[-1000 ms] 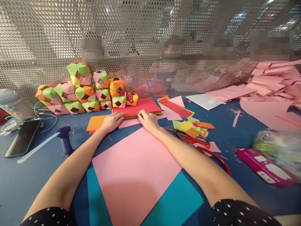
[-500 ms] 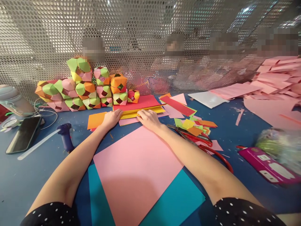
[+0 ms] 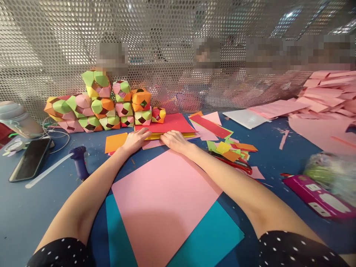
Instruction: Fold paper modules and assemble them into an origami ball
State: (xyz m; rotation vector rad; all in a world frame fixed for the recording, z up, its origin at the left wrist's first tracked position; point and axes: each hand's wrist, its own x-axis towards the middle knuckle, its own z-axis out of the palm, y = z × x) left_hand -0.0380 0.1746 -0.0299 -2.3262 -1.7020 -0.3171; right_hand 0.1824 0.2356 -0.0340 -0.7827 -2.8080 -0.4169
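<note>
My left hand (image 3: 136, 139) lies at the front left of a stack of coloured paper, its fingers closed over the edge of a red sheet (image 3: 174, 123). Beside it, my right hand (image 3: 175, 142) has curled fingers at the same front edge. Yellow paper (image 3: 154, 137) shows as a narrow strip beneath the red, between the hands. Both thumbs are hard to make out. Nearer to me, a large pink sheet (image 3: 167, 196) rests on teal sheets (image 3: 211, 233), its far corner close to my right wrist.
Folded paper modules (image 3: 102, 107) are piled against a perforated metal screen (image 3: 167, 22). Paper scraps (image 3: 230, 148) partly cover red-handled scissors (image 3: 244, 168). A phone (image 3: 30, 159), bottle (image 3: 20, 118) and blue tool (image 3: 80, 163) are left; a magenta packet (image 3: 317, 196) and pink strips (image 3: 328, 92) right.
My left hand has slid right, closer to my right hand. The red sheet's front edge has come lower, and less yellow shows under it. My right forearm covers more of the scissors.
</note>
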